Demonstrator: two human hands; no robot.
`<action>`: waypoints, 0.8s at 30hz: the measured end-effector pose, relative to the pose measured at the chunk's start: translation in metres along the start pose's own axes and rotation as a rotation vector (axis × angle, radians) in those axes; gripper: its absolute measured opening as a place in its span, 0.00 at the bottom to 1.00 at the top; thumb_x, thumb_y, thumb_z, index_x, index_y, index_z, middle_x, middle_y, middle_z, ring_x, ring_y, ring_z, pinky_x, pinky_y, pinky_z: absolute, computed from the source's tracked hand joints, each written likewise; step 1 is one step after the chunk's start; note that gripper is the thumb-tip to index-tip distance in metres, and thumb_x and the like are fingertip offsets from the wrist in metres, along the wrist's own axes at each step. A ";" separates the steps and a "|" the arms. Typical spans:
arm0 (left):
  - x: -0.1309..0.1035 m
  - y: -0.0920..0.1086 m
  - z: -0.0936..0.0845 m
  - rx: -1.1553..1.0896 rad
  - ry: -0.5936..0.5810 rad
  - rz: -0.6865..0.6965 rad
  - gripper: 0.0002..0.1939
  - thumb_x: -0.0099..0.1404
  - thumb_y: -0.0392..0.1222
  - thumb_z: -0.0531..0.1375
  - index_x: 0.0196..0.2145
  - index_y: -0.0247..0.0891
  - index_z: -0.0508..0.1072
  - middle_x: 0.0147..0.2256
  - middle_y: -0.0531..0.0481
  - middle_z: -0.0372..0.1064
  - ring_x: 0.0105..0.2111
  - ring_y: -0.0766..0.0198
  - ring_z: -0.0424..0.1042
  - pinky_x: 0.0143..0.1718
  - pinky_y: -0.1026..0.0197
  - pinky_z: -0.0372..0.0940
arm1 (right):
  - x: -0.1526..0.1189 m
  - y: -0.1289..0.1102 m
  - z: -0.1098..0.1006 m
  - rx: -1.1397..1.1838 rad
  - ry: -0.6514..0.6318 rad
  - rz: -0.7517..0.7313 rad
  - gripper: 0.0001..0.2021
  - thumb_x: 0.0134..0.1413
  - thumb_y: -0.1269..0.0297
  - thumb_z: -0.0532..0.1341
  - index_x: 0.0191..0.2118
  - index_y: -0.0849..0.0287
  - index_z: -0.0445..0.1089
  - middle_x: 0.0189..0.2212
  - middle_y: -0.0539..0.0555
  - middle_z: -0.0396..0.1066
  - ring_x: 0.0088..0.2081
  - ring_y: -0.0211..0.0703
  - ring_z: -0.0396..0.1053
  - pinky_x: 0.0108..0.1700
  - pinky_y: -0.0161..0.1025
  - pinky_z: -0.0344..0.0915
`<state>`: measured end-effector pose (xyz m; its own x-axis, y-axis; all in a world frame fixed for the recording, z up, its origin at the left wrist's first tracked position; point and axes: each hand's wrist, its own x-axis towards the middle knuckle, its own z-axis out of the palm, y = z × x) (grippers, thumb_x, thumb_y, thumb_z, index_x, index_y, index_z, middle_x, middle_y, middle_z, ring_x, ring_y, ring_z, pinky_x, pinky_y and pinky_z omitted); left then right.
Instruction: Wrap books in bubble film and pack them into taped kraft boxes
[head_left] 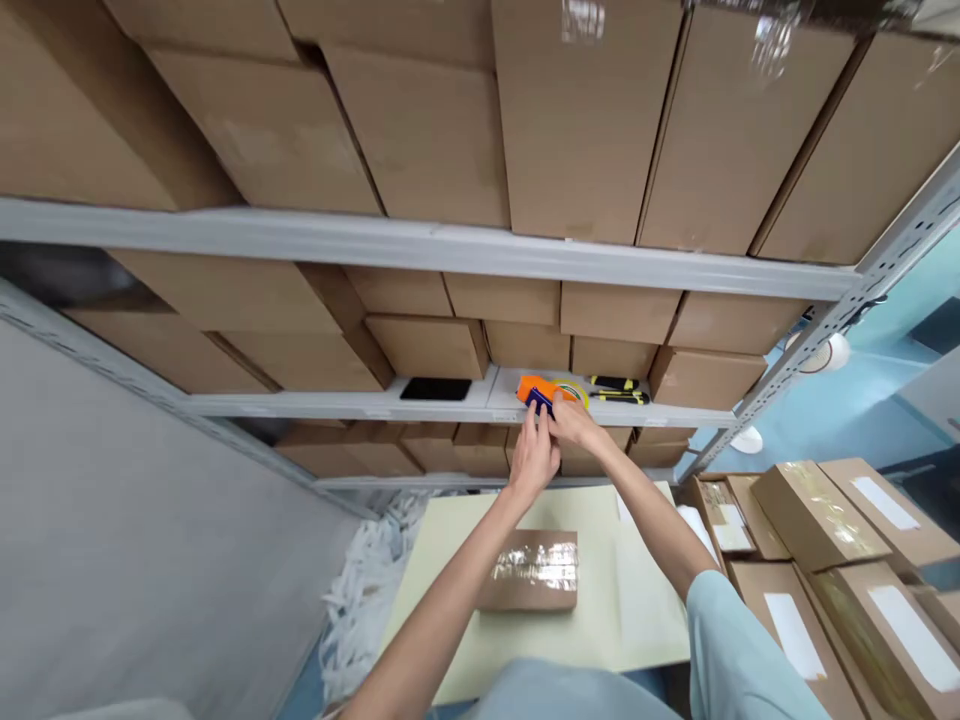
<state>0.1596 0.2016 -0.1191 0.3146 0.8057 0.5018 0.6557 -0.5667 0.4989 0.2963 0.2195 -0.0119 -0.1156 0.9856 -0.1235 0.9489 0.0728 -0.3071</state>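
Observation:
Both hands meet at an orange and dark blue handheld tool (535,390) over the front edge of the middle shelf; its exact kind is unclear. My right hand (574,420) is closed around its right side. My left hand (535,452) has its fingertips on the dark blue part from below. Just behind the tool shows part of a yellow ring (576,388), perhaps a tape roll. To the right lie black and yellow cutters (619,390). A flat black object (435,389) rests on the shelf to the left. Below my hands, a taped cardboard box (531,570) sits on the table.
Cardboard boxes (592,120) fill the metal shelf (420,245) levels. The pale table (600,640) stands below, with white paper (649,580) at its right. Shredded white material (371,570) is piled at left. Labelled cartons (817,510) are stacked at right.

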 end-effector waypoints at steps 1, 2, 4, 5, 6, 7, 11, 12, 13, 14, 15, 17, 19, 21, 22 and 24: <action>0.008 -0.006 0.000 0.022 -0.014 -0.010 0.42 0.69 0.35 0.59 0.78 0.29 0.56 0.77 0.19 0.49 0.76 0.34 0.60 0.72 0.35 0.66 | 0.012 -0.003 -0.005 -0.039 0.001 -0.021 0.27 0.76 0.62 0.56 0.72 0.76 0.61 0.56 0.76 0.81 0.59 0.64 0.81 0.62 0.49 0.71; 0.014 -0.010 0.001 0.042 -0.028 -0.018 0.42 0.68 0.34 0.59 0.77 0.29 0.56 0.77 0.19 0.50 0.76 0.33 0.60 0.72 0.34 0.66 | 0.023 -0.005 -0.008 -0.071 0.005 -0.032 0.27 0.75 0.64 0.57 0.71 0.75 0.63 0.57 0.76 0.81 0.61 0.63 0.80 0.64 0.49 0.69; 0.018 -0.017 0.004 0.071 -0.049 -0.026 0.41 0.67 0.35 0.60 0.77 0.30 0.58 0.76 0.21 0.55 0.75 0.33 0.62 0.72 0.34 0.66 | 0.042 -0.008 -0.013 -0.103 0.007 -0.034 0.26 0.71 0.65 0.62 0.69 0.73 0.67 0.57 0.75 0.81 0.62 0.61 0.79 0.66 0.48 0.68; 0.017 -0.019 0.007 0.079 -0.053 -0.028 0.41 0.68 0.35 0.60 0.76 0.31 0.59 0.75 0.22 0.56 0.75 0.34 0.62 0.72 0.34 0.66 | 0.050 -0.009 -0.015 -0.109 0.005 -0.031 0.25 0.69 0.66 0.64 0.67 0.72 0.69 0.57 0.74 0.81 0.62 0.61 0.79 0.65 0.47 0.68; 0.014 -0.020 0.009 0.083 -0.056 -0.029 0.40 0.68 0.36 0.60 0.76 0.32 0.59 0.75 0.23 0.58 0.75 0.35 0.62 0.72 0.35 0.66 | 0.056 -0.009 -0.015 -0.117 0.001 -0.025 0.24 0.67 0.67 0.65 0.66 0.71 0.71 0.57 0.73 0.81 0.61 0.61 0.79 0.65 0.46 0.69; 0.009 -0.021 0.012 0.086 -0.060 -0.031 0.39 0.69 0.37 0.60 0.76 0.33 0.60 0.75 0.24 0.58 0.75 0.35 0.62 0.72 0.35 0.66 | 0.061 -0.008 -0.016 -0.124 -0.004 -0.020 0.23 0.66 0.68 0.65 0.64 0.70 0.73 0.57 0.72 0.82 0.61 0.60 0.80 0.64 0.46 0.70; -0.016 -0.025 0.016 0.083 -0.090 -0.057 0.37 0.70 0.38 0.59 0.75 0.35 0.62 0.75 0.27 0.60 0.75 0.37 0.63 0.71 0.37 0.68 | 0.070 -0.003 -0.015 -0.135 0.013 -0.016 0.23 0.63 0.71 0.64 0.62 0.68 0.75 0.58 0.70 0.81 0.61 0.59 0.78 0.66 0.46 0.68; -0.024 -0.028 0.015 0.075 -0.097 -0.075 0.37 0.69 0.38 0.59 0.74 0.35 0.63 0.75 0.27 0.60 0.75 0.37 0.63 0.71 0.37 0.67 | 0.069 -0.001 -0.012 -0.140 0.024 -0.018 0.25 0.64 0.71 0.63 0.65 0.69 0.73 0.61 0.71 0.79 0.64 0.59 0.76 0.68 0.47 0.66; -0.033 -0.033 0.014 0.064 -0.100 -0.101 0.36 0.69 0.38 0.59 0.74 0.35 0.64 0.74 0.27 0.61 0.74 0.36 0.63 0.71 0.36 0.67 | 0.065 0.002 -0.007 -0.140 0.049 -0.019 0.27 0.66 0.70 0.61 0.69 0.70 0.70 0.65 0.72 0.75 0.67 0.59 0.73 0.71 0.49 0.63; -0.045 -0.040 0.012 0.048 -0.101 -0.135 0.35 0.70 0.39 0.59 0.73 0.34 0.65 0.74 0.27 0.61 0.74 0.36 0.64 0.72 0.35 0.66 | 0.059 0.006 0.001 -0.129 0.097 -0.017 0.29 0.68 0.70 0.58 0.72 0.72 0.66 0.68 0.74 0.71 0.70 0.60 0.69 0.73 0.50 0.61; -0.059 -0.047 0.011 0.029 -0.100 -0.181 0.34 0.70 0.40 0.58 0.72 0.33 0.66 0.74 0.26 0.62 0.74 0.35 0.64 0.72 0.34 0.65 | 0.050 0.011 0.014 -0.105 0.165 -0.011 0.30 0.71 0.69 0.55 0.74 0.73 0.62 0.71 0.75 0.67 0.72 0.60 0.65 0.75 0.52 0.58; -0.098 -0.061 0.008 -0.016 -0.086 -0.301 0.32 0.71 0.41 0.58 0.71 0.33 0.67 0.72 0.27 0.65 0.73 0.36 0.65 0.73 0.33 0.63 | 0.018 0.023 0.053 -0.016 0.318 0.019 0.31 0.75 0.66 0.49 0.77 0.75 0.57 0.75 0.77 0.59 0.76 0.61 0.58 0.77 0.55 0.55; -0.148 -0.071 0.007 -0.049 -0.078 -0.461 0.32 0.71 0.41 0.58 0.70 0.35 0.68 0.68 0.29 0.69 0.72 0.38 0.67 0.74 0.33 0.62 | -0.029 0.034 0.108 0.096 0.378 0.063 0.32 0.77 0.62 0.47 0.78 0.76 0.54 0.77 0.77 0.56 0.78 0.61 0.54 0.78 0.56 0.54; -0.199 -0.074 0.006 -0.061 -0.077 -0.627 0.31 0.70 0.40 0.58 0.70 0.34 0.68 0.67 0.28 0.70 0.71 0.38 0.67 0.75 0.34 0.61 | -0.088 0.042 0.166 0.185 0.282 0.126 0.34 0.78 0.59 0.47 0.79 0.77 0.51 0.79 0.77 0.52 0.80 0.61 0.50 0.79 0.58 0.53; -0.220 -0.072 0.006 -0.057 -0.083 -0.697 0.31 0.71 0.40 0.58 0.70 0.33 0.68 0.67 0.28 0.69 0.72 0.38 0.66 0.75 0.35 0.61 | -0.117 0.043 0.194 0.222 0.208 0.172 0.35 0.78 0.57 0.47 0.79 0.77 0.49 0.79 0.77 0.51 0.81 0.62 0.49 0.79 0.58 0.53; -0.252 -0.066 0.005 -0.054 -0.114 -0.785 0.31 0.72 0.43 0.59 0.70 0.31 0.67 0.66 0.27 0.69 0.71 0.39 0.66 0.75 0.37 0.60 | -0.168 0.040 0.240 0.276 0.063 0.277 0.38 0.79 0.55 0.47 0.80 0.79 0.45 0.80 0.79 0.48 0.82 0.62 0.46 0.80 0.58 0.52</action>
<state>0.0407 0.0368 -0.2814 -0.1554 0.9843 -0.0844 0.6817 0.1686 0.7120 0.2827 0.0198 -0.2299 0.1602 0.9702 -0.1820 0.8260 -0.2327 -0.5134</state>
